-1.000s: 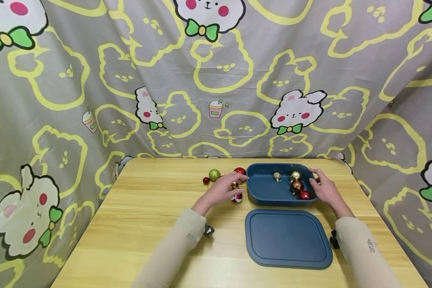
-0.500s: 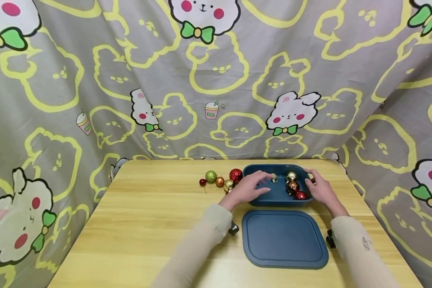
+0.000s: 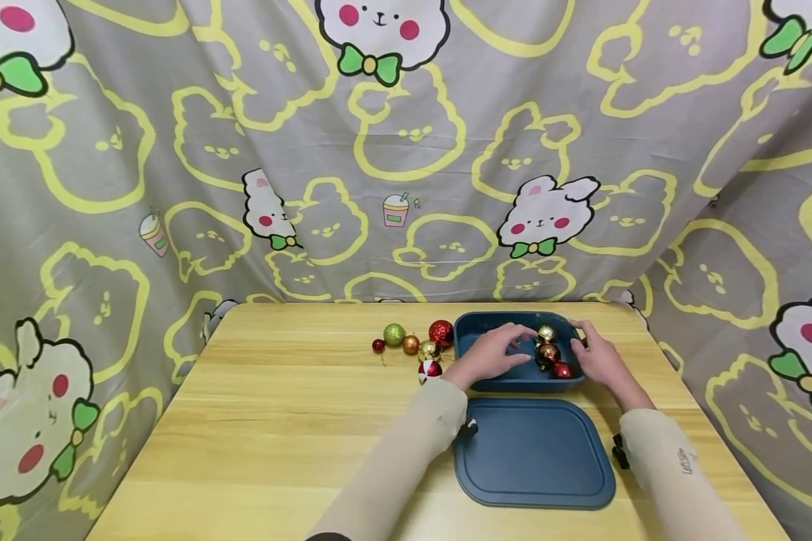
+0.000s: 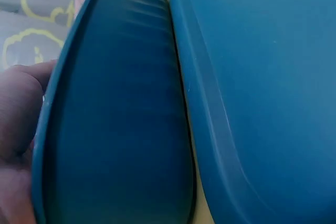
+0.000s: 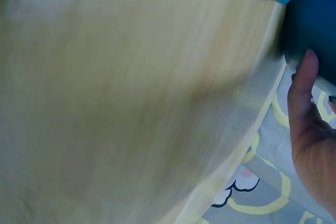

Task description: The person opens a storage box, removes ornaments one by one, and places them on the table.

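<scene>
A dark blue rectangular container stands at the back right of the table. Inside, at its right end, lie a gold bauble, a brown bauble and a red bauble. My left hand reaches over the container's near rim, thumb and fingers spread apart, with fingertips near these baubles. The small pale gold bauble in the container is hidden behind this hand. My right hand grips the container's right end; in the right wrist view its thumb lies against the blue wall.
A flat blue lid lies in front of the container, beneath the left wrist. Left of the container sit more baubles: green glitter, small dark red, orange, gold, red glitter and red-and-white.
My left hand has moved right, from the loose baubles beside the container to over its inside, covering the small pale gold bauble. The right hand stays at the container's right end.
</scene>
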The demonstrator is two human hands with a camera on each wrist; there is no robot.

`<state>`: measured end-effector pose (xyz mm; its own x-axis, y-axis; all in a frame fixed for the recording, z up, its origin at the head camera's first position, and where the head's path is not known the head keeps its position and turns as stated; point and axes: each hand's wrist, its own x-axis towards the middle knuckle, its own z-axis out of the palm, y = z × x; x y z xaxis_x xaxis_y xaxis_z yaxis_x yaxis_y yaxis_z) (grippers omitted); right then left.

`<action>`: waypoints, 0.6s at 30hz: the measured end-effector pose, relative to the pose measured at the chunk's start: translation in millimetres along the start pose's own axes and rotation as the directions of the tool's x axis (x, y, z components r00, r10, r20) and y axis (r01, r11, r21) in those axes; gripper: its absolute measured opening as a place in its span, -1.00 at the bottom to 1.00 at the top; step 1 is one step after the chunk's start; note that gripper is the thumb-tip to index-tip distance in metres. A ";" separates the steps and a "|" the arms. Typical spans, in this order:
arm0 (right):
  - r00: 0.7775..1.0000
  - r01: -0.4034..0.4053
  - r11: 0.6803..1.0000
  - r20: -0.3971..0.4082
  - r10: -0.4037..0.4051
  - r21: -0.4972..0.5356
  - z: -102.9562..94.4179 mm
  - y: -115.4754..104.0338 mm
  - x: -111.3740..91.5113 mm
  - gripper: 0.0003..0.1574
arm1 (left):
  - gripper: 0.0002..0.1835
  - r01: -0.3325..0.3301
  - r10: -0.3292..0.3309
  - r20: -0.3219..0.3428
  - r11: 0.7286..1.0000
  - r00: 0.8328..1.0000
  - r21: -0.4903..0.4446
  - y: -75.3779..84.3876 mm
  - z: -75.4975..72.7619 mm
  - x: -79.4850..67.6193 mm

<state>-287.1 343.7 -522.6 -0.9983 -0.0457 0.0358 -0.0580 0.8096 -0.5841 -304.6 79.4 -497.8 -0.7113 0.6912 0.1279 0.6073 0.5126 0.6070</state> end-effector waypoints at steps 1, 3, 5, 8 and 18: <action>1.000 -0.002 1.000 0.000 0.002 -0.002 0.1 0.3 0.2 -0.37 | -0.46 0.008 -0.008 0.008 1.000 1.000 0.005 0.5 1.1 2.3; 1.000 -0.008 1.000 -0.001 0.008 0.000 0.2 0.6 0.2 -0.37 | -0.44 0.019 -0.019 0.024 1.000 1.000 0.012 1.3 4.4 7.4; 1.000 -0.012 1.000 0.001 0.012 0.001 1.1 1.6 -0.4 -0.37 | -0.41 0.029 -0.030 0.039 0.999 0.999 0.038 1.5 9.2 12.0; 1.000 -0.014 1.000 0.003 0.014 0.007 4.1 1.7 -1.8 -0.38 | -0.38 0.034 -0.040 0.056 0.995 0.998 0.096 -0.2 16.9 17.2; 1.000 -0.013 1.000 -0.004 0.013 -0.001 2.3 0.0 1.9 -0.38 | -0.37 -0.017 -0.005 0.155 0.990 0.988 0.142 -2.1 25.4 29.3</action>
<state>-289.0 342.2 -524.4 -0.9990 -0.0324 0.0313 -0.0446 0.8109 -0.5834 -317.7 111.5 -515.3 -0.6510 0.7591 0.0021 0.6637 0.5678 0.4869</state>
